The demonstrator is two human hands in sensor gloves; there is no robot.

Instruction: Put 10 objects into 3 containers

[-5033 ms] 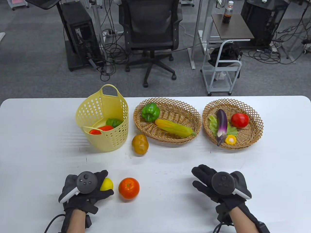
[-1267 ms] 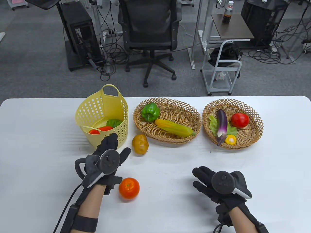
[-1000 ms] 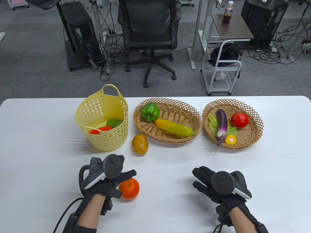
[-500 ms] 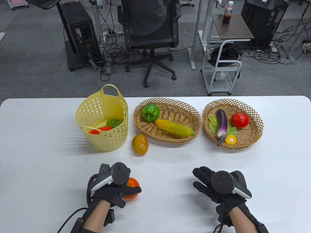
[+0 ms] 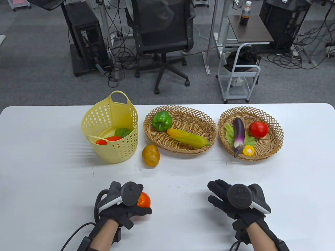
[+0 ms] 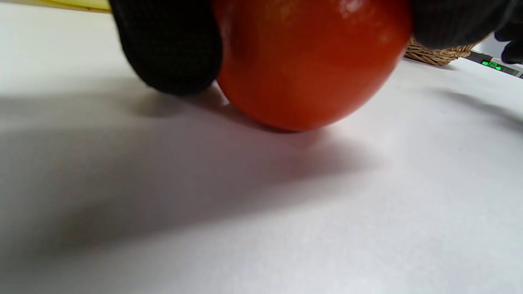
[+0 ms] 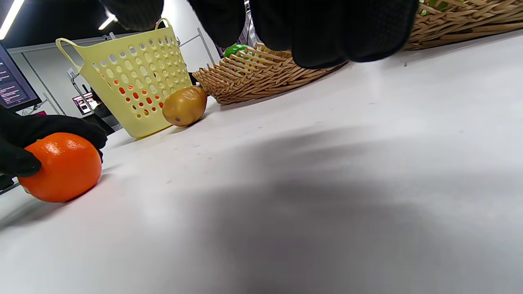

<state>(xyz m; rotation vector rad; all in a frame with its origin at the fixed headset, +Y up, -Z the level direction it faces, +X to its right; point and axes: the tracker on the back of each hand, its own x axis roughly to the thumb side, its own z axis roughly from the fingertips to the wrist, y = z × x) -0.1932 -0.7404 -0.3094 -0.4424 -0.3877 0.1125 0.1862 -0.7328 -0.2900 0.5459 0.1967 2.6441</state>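
My left hand [image 5: 130,204] grips an orange [image 5: 144,199] that still sits on the white table near its front edge; the orange fills the left wrist view [image 6: 310,61] and shows in the right wrist view [image 7: 61,167]. A brown potato [image 5: 150,155] lies on the table between the yellow plastic basket [image 5: 111,119] and the middle wicker basket [image 5: 180,115]. My right hand [image 5: 225,198] rests open and empty on the table at front right.
The yellow basket holds red and green vegetables [image 5: 112,137]. The middle wicker basket holds a green pepper [image 5: 162,120] and a corn cob [image 5: 188,137]. The right wicker basket [image 5: 274,125] holds an eggplant [image 5: 239,134], a tomato [image 5: 258,129], lettuce and a small corn piece.
My left hand came back from the yellow basket without the yellow fruit, moved down to the orange and closed around it. My right hand has not moved.
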